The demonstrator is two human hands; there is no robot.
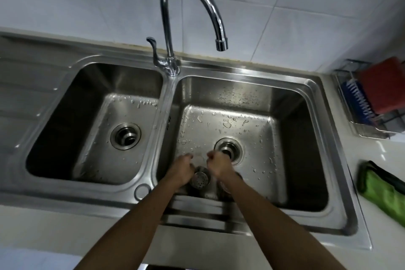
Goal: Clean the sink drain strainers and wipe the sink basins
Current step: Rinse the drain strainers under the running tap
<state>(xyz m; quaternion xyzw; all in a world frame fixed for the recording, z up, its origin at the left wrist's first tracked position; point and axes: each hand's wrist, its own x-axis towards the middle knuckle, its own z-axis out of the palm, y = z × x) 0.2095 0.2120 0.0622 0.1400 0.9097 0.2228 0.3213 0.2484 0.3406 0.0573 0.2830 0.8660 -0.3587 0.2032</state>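
Head view. Strainer (199,178), perforated metal, lower centre of frame, low in the right basin (252,98) near its front wall, flanked by both wrists. Left hand (183,167) touching the strainer's upper left side, fingers curled; grip on it or not: cannot tell. Right hand (218,164) just right of the strainer, fingers curled, knuckles at the edge of the open right drain (232,148); contents of that hand hidden, state not legible. Water drops scattered over the basin floor. Left basin (98,98) at centre left, left drain (125,136) open, well apart from both hands. Faucet (190,6) arching at top centre. Wire rack (350,116) at right edge with blue brush (357,101) and red cloth (383,85). Green cloth (381,190) on the counter at lower right.
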